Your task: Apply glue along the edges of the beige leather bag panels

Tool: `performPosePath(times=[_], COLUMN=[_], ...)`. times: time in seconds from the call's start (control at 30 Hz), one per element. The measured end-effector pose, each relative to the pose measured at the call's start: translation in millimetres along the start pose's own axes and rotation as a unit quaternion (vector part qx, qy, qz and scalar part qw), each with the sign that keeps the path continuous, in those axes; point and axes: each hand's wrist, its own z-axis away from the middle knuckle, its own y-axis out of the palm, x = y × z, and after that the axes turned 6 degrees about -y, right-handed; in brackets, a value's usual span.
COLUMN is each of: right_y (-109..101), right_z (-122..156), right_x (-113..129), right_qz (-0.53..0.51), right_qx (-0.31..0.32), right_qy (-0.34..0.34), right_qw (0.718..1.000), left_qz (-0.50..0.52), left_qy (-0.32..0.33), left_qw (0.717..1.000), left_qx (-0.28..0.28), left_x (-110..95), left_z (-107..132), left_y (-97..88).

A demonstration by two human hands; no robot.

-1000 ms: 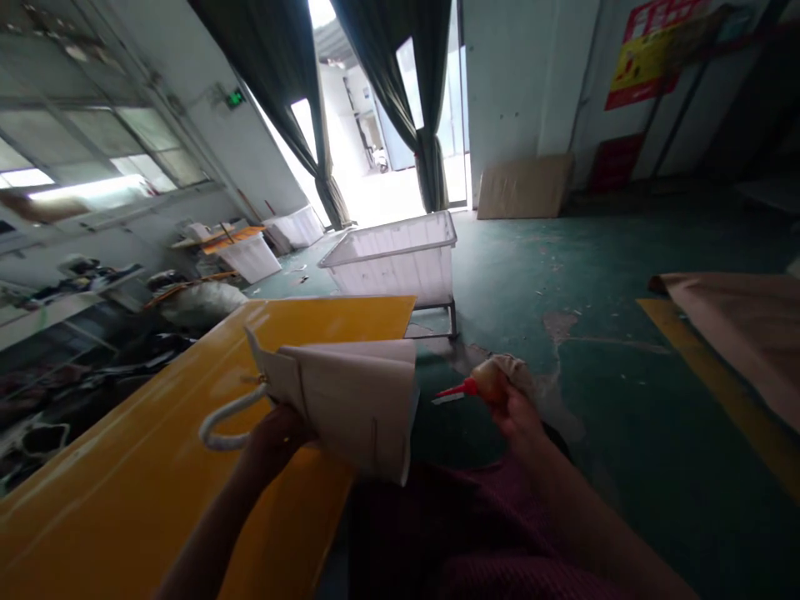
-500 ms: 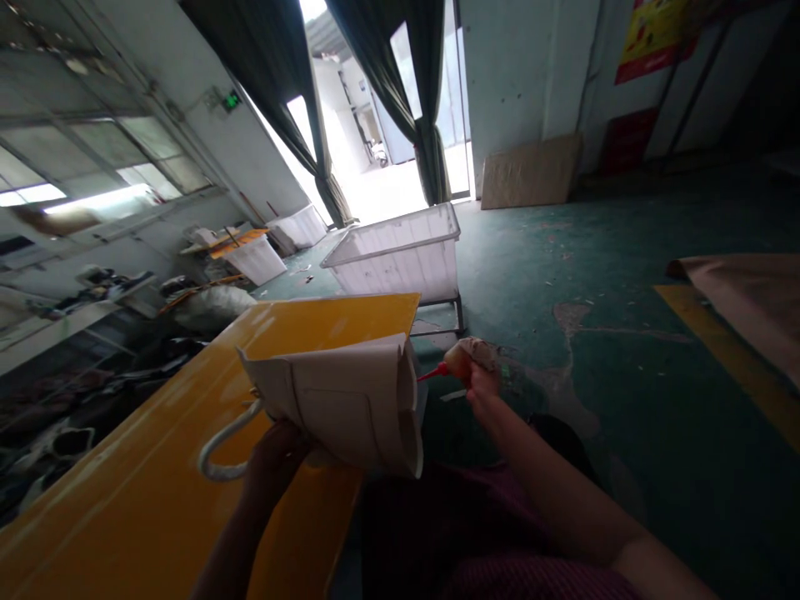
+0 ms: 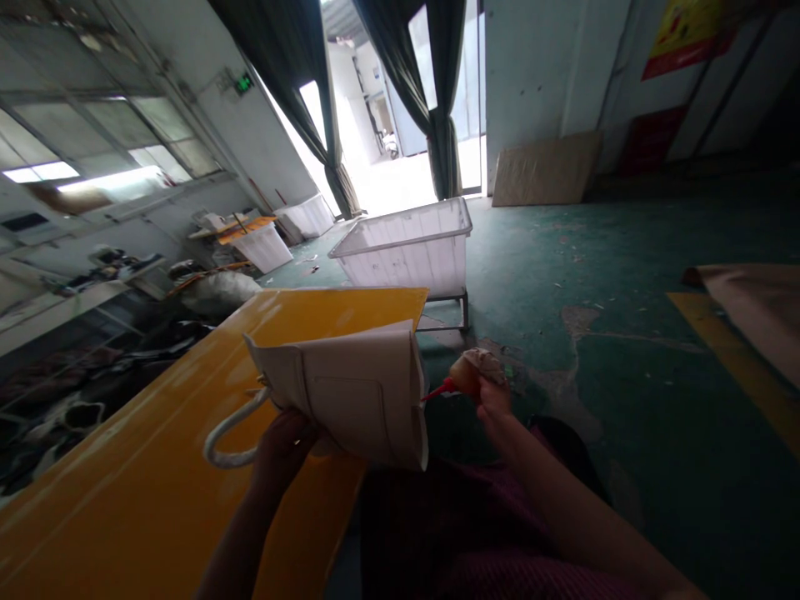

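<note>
A pale handbag [image 3: 350,392] lies on its side over the edge of the yellow table [image 3: 156,467], its rounded handle [image 3: 228,442] pointing left. My left hand [image 3: 288,442] grips the bag's near lower side, close to the handle; some of its fingers are hidden behind the bag. In my right hand [image 3: 493,392] is an amber squeeze bottle [image 3: 463,377] with a long red nozzle [image 3: 441,389]. The nozzle tip is right at the bag's right-hand edge; whether it touches cannot be told. Something pale, like a cloth or wrapping, covers the bottle's rear.
Behind the table stands a white plastic bin [image 3: 406,250] on a metal frame. A brown board [image 3: 547,171] leans against the back wall. Brownish sheet material [image 3: 756,304] lies at the right. Dark piled items [image 3: 125,375] sit left of the table.
The bag has turned slightly, so its open right end shows less. The red nozzle has come to the bag's edge, a little lower than before. The camera view has shifted slightly.
</note>
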Motion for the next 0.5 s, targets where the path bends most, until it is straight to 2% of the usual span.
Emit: performPosePath(times=[0.17,0.27,0.37,0.5], right_y=[-9,-9,0,24], right_z=[16,17,8,-12], right_x=[7,7,7,9], right_qz=[-0.016,-0.022,-0.005,0.007], right_qx=[0.000,-0.001,-0.008,-0.012], right_qy=[0.046,0.050,0.020,-0.008], right_qw=[0.999,0.999,1.000,1.000], left_qz=[0.002,-0.002,-0.008,-0.013], left_qy=[-0.037,-0.025,0.005,0.037], left_qw=[0.999,1.000,1.000,0.999], left_qx=[0.009,0.002,0.008,-0.005], left_x=[-1,-4,-7,-5], left_z=[5,7,7,8], left_y=[0.8,-1.5,-4.1,-4.6])
